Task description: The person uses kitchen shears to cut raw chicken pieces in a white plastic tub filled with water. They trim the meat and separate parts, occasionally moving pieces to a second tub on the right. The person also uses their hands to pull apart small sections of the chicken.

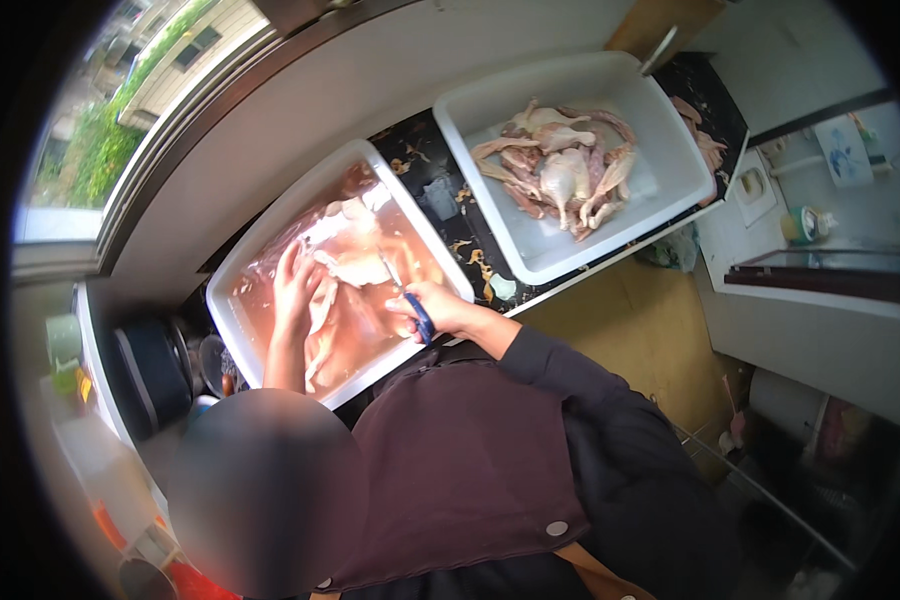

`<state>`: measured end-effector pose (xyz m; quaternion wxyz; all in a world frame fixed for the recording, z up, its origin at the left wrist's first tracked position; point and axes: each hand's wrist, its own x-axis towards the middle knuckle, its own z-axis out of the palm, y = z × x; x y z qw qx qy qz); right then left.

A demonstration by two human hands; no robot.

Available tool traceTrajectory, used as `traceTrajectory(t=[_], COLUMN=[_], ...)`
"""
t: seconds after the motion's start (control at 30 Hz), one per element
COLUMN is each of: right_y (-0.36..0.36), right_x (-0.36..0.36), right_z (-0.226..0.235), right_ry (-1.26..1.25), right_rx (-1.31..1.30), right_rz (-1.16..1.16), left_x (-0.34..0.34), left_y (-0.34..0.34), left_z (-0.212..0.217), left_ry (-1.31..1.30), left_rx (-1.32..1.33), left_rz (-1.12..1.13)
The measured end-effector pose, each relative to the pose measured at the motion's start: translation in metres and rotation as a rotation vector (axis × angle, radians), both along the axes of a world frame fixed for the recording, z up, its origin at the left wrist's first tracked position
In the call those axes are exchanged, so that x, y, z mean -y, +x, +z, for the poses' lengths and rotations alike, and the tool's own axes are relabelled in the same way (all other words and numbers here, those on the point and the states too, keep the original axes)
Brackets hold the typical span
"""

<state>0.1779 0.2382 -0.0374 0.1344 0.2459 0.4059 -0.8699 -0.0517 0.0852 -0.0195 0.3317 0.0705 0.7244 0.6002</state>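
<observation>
Looking down, I see my left hand (295, 290) spread open and pressing on pale raw poultry (345, 300) lying in pinkish water inside the near white tub (232, 275). My right hand (432, 305) is closed around blue-handled scissors (410, 305), blades pointing into the meat just beside the left fingers. A second white tub (670, 130) further right on the dark counter (440, 190) holds a heap of cut poultry pieces (565, 165). Scraps dot the counter between the tubs.
</observation>
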Motion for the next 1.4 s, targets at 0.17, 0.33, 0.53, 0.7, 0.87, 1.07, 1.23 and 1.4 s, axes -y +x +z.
traceTrajectory(t=[0.17,0.33,0.53,0.7,0.87,1.07,1.23,1.4], right_y=[-0.002,-0.002,0.0,-0.006,-0.008,-0.01,-0.005,-0.003], right_x=[-0.002,-0.013,-0.024,-0.022,-0.021,-0.018,-0.026,-0.034], right_z=[-0.009,-0.008,0.011,-0.01,-0.021,-0.036,-0.025,-0.019], right_ry=[-0.002,0.035,0.072,-0.012,0.013,0.394,0.696,0.718], right_rx=[-0.032,-0.028,-0.065,-0.091,-0.141,-0.25,-0.189,-0.228], right_rz=[-0.007,0.004,0.034,0.023,0.013,0.118,0.205,0.249], left_x=[0.062,0.047,0.054,0.047,0.037,0.035,0.028,0.042], left_y=[0.003,0.031,0.013,0.012,0.013,0.015,0.028,0.039], left_z=[-0.054,-0.054,-0.071,-0.061,-0.054,-0.054,-0.054,-0.056], left_ry=[-0.353,-0.747,-1.051,-1.196,-1.234,-1.097,-1.114,-1.093], left_rx=[-0.213,-0.716,-0.702,-0.804,-0.786,-0.841,-0.558,-0.461], left_rz=[-0.066,-0.282,-0.458,-0.565,-0.657,-0.675,-0.532,-0.478])
